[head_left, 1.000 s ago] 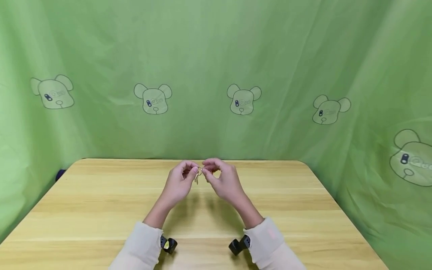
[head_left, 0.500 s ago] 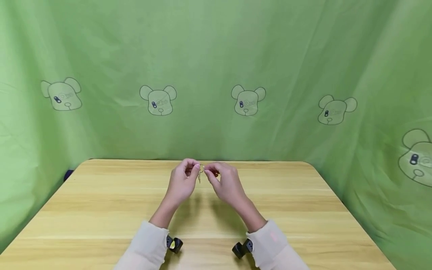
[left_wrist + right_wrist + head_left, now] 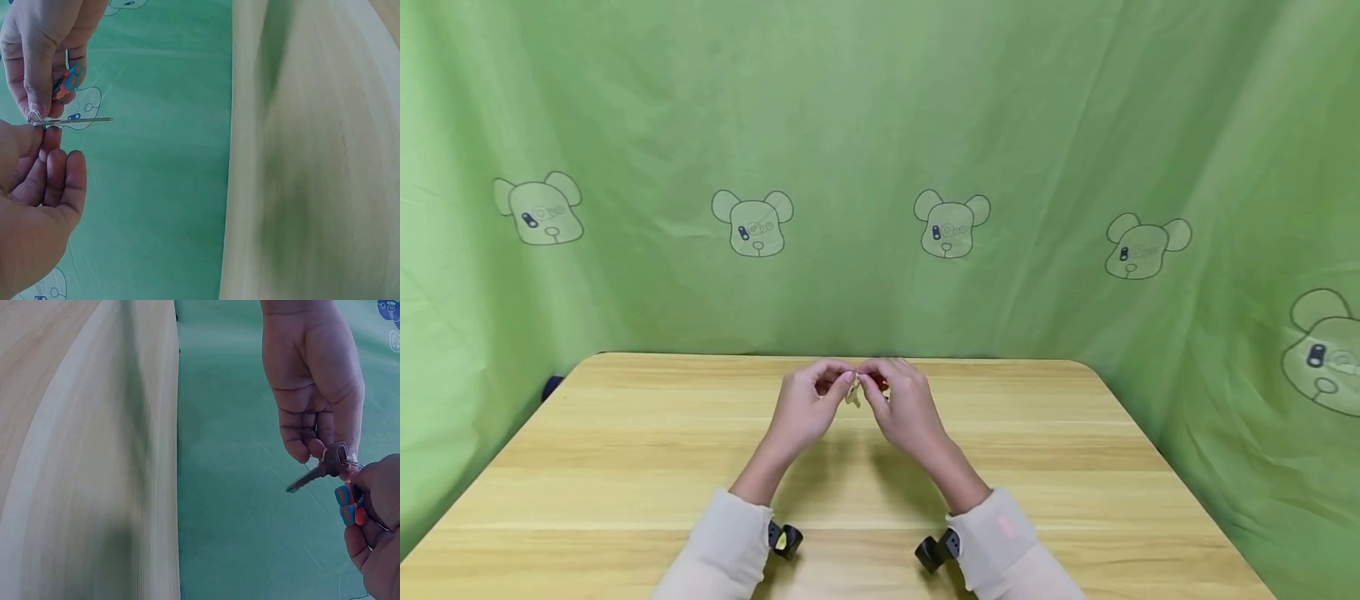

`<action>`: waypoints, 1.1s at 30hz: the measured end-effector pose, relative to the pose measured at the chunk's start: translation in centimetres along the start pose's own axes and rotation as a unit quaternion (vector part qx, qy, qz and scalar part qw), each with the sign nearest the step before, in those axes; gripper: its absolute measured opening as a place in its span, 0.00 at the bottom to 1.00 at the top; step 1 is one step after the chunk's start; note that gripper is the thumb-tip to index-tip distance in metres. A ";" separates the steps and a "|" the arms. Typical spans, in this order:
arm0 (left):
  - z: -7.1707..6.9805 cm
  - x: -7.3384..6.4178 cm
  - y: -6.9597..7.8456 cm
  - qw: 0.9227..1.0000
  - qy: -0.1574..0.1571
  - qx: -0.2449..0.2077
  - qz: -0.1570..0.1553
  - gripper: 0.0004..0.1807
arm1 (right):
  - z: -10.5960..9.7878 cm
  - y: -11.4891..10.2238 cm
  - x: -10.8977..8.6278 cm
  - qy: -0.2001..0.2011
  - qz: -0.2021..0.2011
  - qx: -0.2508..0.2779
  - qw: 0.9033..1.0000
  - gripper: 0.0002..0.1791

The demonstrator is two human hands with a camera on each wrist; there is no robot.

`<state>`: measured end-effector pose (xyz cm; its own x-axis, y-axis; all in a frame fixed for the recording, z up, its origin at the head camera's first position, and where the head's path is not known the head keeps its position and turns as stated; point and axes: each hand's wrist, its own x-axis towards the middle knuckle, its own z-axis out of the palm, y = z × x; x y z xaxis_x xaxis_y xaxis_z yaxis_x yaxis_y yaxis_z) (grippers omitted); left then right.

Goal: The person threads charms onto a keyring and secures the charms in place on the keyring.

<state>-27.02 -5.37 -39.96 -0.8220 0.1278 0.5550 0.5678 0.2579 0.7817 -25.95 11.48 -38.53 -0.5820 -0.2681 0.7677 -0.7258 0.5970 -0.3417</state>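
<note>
A metal key (image 3: 329,464) hangs from a thin wire key ring (image 3: 354,464) between the two hands, above the far part of the table. My left hand (image 3: 802,407) pinches the ring between thumb and index finger. From the other side, the thumb and fingertips of my right hand (image 3: 906,403) pinch the same ring, and the fingertips of both hands nearly meet. Edge-on in the left wrist view, the key (image 3: 87,119) points away from the fingers. A small orange and blue striped charm (image 3: 349,504) sits against the curled fingers of the right hand, partly hidden by them.
Below the hands lies a light wood-grain table (image 3: 625,467) with rounded far corners. A green curtain (image 3: 850,300) printed with bear heads surrounds it. Each sleeve cuff carries a black wrist camera (image 3: 786,542). A dark object (image 3: 552,387) shows beyond the table's left edge.
The hands have drawn closer together at the fingertips. The ring, seen open between them half a second ago, is now mostly covered by fingers, and the key has turned and shifted slightly right.
</note>
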 end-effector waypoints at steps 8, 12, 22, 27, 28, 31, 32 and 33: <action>-0.4 0.0 -0.2 0.999 0.029 0.014 0.000 0.06 | 0.1 -0.2 0.2 -0.007 -0.020 -0.011 1.000 0.02; -0.5 0.1 -0.2 0.999 0.038 -0.002 -0.014 0.06 | 0.2 -0.3 0.2 -0.007 -0.023 -0.011 1.000 0.02; -0.6 0.0 0.5 0.999 0.015 -0.029 -0.026 0.05 | -0.3 -0.1 0.2 -0.002 -0.011 -0.026 1.000 0.02; -0.7 -0.1 0.5 1.000 0.011 0.002 -0.015 0.05 | -0.4 -0.1 0.2 -0.005 -0.018 -0.027 0.999 0.01; -0.6 -0.1 0.4 1.000 0.011 0.004 -0.013 0.05 | -0.5 -0.1 0.1 -0.005 -0.019 -0.027 0.999 0.01; -0.6 -0.1 0.4 1.000 0.016 0.005 -0.015 0.04 | -0.4 -0.1 0.0 -0.010 -0.023 -0.025 0.999 0.01; -0.6 -0.1 0.4 1.000 0.018 0.004 -0.016 0.04 | -0.4 0.0 0.0 -0.011 -0.024 -0.025 0.999 0.01; -0.6 -0.1 0.4 1.000 0.020 0.004 -0.018 0.04 | -0.3 0.0 -0.1 -0.012 -0.024 -0.026 0.999 0.02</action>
<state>-26.66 -5.82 -39.51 -0.8389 0.0799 0.5384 0.5383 0.2686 0.7988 -25.77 11.74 -38.39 -0.5554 -0.3152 0.7695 -0.7340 0.6208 -0.2754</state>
